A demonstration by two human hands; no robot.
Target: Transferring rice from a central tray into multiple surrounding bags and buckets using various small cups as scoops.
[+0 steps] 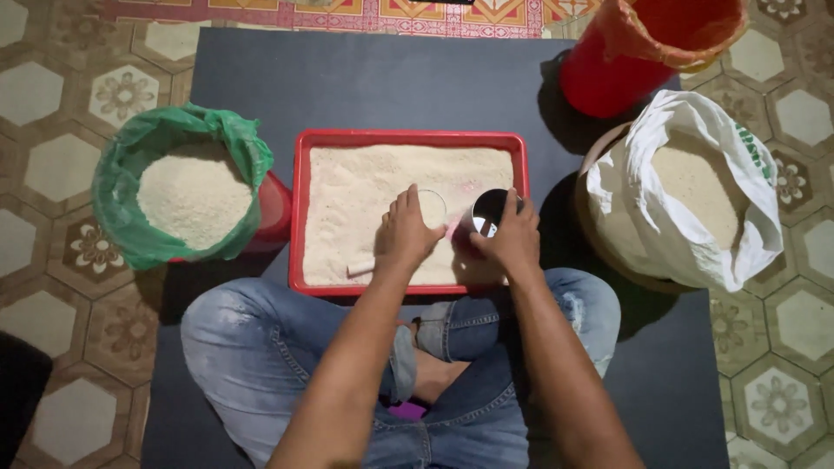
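Head view, looking straight down. You sit cross-legged in blue jeans point(261, 347) on a dark grey mat point(382, 82) that covers the middle of the frame. Around the mat the floor point(52, 95) is tiled in brown and cream hexagons with flower motifs. A strip of red and yellow patterned cloth point(347, 13) runs along the top edge.

Centre of frame: a red rectangular tray point(300, 217), just beyond your knees, filled with pale, sandy grain point(365, 191). A small pale stick-shaped piece point(360, 268) lies on the grain near the tray's lower left.

Your left hand point(407, 233) rests over the grain, fingers curled around a small round clear cup point(432, 207); the grip is closed on it. Your right hand point(512, 236) is just beside it, closed around a small metal cup point(488, 213) tipped so its dark mouth faces the left hand. Both cups are over the lower right part of the tray, close together; whether they touch cannot be told.

Left of frame: a green plastic bag point(130, 165) rolled open over a red container point(274, 208), holding white grain point(193, 195). It sits just beside the tray.

Upper right: a red bucket point(599, 82) lined with an orange bag. Below it, at right, a white plastic bag point(747, 217) folded open in a brown basin point(595, 234), holding tan grain point(695, 187).

Lighting is dim, with hard shadows to the left of the right-hand containers.
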